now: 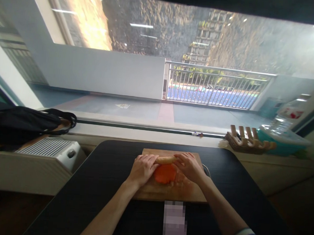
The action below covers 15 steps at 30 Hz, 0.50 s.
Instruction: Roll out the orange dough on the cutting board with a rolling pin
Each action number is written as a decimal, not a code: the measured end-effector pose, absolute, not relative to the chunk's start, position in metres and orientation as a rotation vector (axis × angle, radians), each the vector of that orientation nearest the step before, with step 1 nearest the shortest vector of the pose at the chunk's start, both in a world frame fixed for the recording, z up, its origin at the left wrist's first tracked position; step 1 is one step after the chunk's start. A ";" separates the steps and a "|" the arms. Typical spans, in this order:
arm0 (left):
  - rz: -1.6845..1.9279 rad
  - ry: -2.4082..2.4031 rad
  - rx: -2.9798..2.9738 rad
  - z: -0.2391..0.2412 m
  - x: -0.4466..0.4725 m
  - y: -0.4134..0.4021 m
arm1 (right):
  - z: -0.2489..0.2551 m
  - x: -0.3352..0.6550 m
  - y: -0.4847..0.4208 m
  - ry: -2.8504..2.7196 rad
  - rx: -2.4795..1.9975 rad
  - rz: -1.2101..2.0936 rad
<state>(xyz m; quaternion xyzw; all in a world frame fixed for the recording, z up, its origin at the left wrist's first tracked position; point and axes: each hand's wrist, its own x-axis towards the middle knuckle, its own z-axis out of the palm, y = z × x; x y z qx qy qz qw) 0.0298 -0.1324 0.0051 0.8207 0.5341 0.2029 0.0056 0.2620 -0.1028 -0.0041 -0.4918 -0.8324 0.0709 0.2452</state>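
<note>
A wooden rolling pin (166,160) lies crosswise near the far side of a wooden board (152,194). My left hand (144,169) grips its left end, and my right hand (190,166) is closed over the right end. Just on the near side of the pin, a flat, rounded orange sheet that looks like dough (165,173) rests on the board, its far edge meeting the pin. Pale crumbs and an orange smear mark the board to the right of the sheet. The pin's ends are hidden under my fingers.
The board sits on a black table (111,171) before a window. A curved metal handle or rim (206,170) shows by the board's right edge. On the sill stand a wooden rack (248,139), a teal box (285,143) and a plastic bottle (287,115). A black bag (18,123) lies left.
</note>
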 end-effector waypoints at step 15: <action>0.584 1.552 2.563 0.000 0.024 -0.133 | -0.016 0.258 -0.111 -2.267 -1.346 0.134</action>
